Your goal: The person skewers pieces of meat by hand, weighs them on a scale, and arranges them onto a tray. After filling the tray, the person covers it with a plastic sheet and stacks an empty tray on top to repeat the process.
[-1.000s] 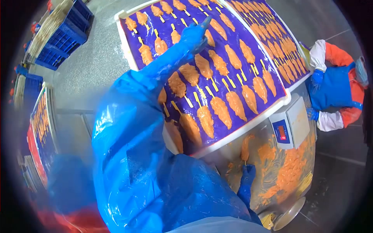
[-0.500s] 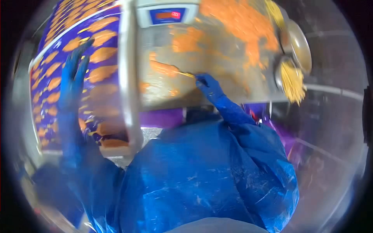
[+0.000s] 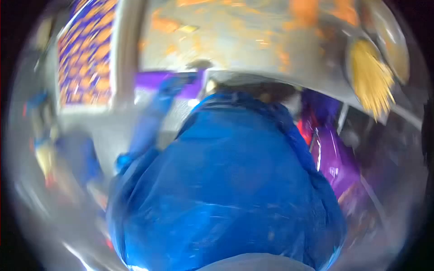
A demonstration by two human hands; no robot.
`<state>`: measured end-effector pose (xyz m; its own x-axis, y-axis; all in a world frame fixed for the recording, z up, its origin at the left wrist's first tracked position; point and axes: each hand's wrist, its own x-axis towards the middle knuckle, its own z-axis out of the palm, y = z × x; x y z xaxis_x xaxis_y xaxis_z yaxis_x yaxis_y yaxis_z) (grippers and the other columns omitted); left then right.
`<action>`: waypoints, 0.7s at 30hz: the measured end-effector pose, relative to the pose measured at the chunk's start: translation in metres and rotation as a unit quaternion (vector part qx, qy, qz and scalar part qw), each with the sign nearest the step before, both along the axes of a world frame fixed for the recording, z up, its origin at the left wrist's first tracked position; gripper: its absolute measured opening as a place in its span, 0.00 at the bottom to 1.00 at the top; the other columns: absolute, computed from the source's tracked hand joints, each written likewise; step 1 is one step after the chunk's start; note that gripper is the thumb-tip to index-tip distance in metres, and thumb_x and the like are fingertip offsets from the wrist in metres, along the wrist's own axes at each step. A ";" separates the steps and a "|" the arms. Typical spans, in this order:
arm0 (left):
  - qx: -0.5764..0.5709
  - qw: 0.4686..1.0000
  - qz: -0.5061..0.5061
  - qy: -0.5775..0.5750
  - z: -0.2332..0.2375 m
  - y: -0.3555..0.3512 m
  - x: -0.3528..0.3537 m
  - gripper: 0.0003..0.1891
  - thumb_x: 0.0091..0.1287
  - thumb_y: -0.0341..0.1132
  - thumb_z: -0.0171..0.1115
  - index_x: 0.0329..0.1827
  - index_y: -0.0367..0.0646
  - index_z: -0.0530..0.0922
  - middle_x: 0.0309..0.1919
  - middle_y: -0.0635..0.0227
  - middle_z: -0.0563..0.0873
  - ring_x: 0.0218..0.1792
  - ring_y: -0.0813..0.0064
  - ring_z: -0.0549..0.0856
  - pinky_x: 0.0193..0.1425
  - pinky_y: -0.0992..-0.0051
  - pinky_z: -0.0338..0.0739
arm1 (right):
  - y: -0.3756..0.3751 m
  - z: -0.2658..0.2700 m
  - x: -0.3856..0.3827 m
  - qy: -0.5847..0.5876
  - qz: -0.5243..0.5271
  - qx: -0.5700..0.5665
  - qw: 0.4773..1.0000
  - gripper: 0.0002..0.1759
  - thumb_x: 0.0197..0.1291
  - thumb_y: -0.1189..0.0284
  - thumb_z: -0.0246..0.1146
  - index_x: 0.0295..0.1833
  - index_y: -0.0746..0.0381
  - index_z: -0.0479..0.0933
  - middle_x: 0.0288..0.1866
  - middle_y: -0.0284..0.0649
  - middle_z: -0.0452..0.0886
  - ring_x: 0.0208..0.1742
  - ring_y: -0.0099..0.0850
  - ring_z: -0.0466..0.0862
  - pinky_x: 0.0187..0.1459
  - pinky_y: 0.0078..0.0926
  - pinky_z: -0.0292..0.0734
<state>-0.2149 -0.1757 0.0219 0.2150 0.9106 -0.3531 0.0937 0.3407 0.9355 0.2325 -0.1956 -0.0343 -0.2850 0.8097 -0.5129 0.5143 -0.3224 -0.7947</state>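
Blue-gloved and blurred, the left hand (image 3: pixel 176 86) is hanging by the near edge of the steel table (image 3: pixel 226 50), in front of a purple sheet (image 3: pixel 149 80); whether its fingers are spreading or gripping, I cannot tell. It is no longer hovering over the tray (image 3: pixel 121 67), which is standing left of the table. The right hand is no longer showing, so I cannot tell its state. An orange meat piece (image 3: pixel 165 23) is lying on the table's left part, beside what seems its yellow stick (image 3: pixel 189 28). No hand is visibly touching it now, so handling appears to be pausing. Loose sticks (image 3: pixel 370 77) are fanning out at the table's right end.
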 end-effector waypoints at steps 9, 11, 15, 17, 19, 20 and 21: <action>-0.170 0.797 0.579 0.031 -0.234 -0.117 -0.009 0.23 0.70 0.42 0.58 0.63 0.38 0.75 0.48 0.57 0.84 0.42 0.64 0.85 0.42 0.68 0.78 | -0.005 0.004 0.057 -0.043 0.109 -0.081 0.990 0.19 0.69 0.60 0.57 0.55 0.64 0.78 0.48 0.47 0.82 0.46 0.39 0.82 0.50 0.36 0.76; 0.034 0.761 0.641 0.095 -0.226 -0.082 -0.023 0.26 0.68 0.43 0.61 0.63 0.33 0.73 0.52 0.50 0.83 0.50 0.62 0.83 0.54 0.66 0.78 | -0.006 -0.003 0.061 -0.055 0.138 -0.094 0.984 0.19 0.68 0.62 0.59 0.56 0.65 0.78 0.52 0.49 0.82 0.50 0.39 0.82 0.54 0.36 0.74; 0.006 0.705 0.680 0.201 -0.211 0.019 -0.033 0.22 0.64 0.33 0.64 0.61 0.37 0.75 0.54 0.52 0.82 0.51 0.65 0.83 0.58 0.62 0.77 | 0.017 -0.026 0.044 -0.070 0.313 0.007 0.947 0.17 0.71 0.60 0.56 0.54 0.60 0.79 0.44 0.41 0.84 0.44 0.33 0.82 0.49 0.33 0.76; -0.133 0.645 0.705 0.264 -0.261 0.056 -0.053 0.25 0.62 0.34 0.65 0.62 0.38 0.74 0.56 0.53 0.82 0.51 0.64 0.83 0.58 0.61 0.77 | 0.031 -0.017 0.016 -0.082 0.312 -0.015 0.947 0.18 0.71 0.59 0.56 0.54 0.61 0.79 0.44 0.41 0.84 0.43 0.33 0.82 0.48 0.33 0.76; -0.191 0.673 0.699 0.146 -0.268 0.078 -0.061 0.27 0.61 0.36 0.66 0.63 0.35 0.73 0.57 0.51 0.82 0.53 0.62 0.83 0.58 0.62 0.77 | 0.040 -0.010 -0.008 -0.095 0.321 -0.019 0.942 0.18 0.71 0.59 0.56 0.54 0.61 0.79 0.44 0.40 0.84 0.43 0.32 0.82 0.47 0.33 0.76; -0.209 0.685 0.691 0.103 -0.270 0.084 -0.069 0.29 0.60 0.36 0.67 0.63 0.34 0.72 0.57 0.50 0.81 0.53 0.60 0.82 0.58 0.62 0.77 | 0.044 -0.008 -0.019 -0.100 0.323 -0.021 0.941 0.18 0.71 0.59 0.56 0.53 0.61 0.79 0.43 0.40 0.84 0.42 0.32 0.82 0.46 0.32 0.77; -0.213 0.696 0.682 0.068 -0.256 0.088 -0.077 0.30 0.59 0.37 0.68 0.63 0.33 0.71 0.57 0.50 0.81 0.54 0.59 0.82 0.58 0.63 0.77 | 0.049 -0.007 -0.028 -0.102 0.324 -0.020 0.940 0.18 0.71 0.58 0.56 0.53 0.61 0.79 0.43 0.40 0.84 0.42 0.31 0.82 0.46 0.32 0.77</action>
<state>-0.2923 -0.0872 -0.2337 -0.8094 0.0406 -0.5858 -0.5107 0.4438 0.7364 0.2042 -0.1469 -0.0409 -0.6048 0.4789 -0.6363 0.7532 0.0843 -0.6524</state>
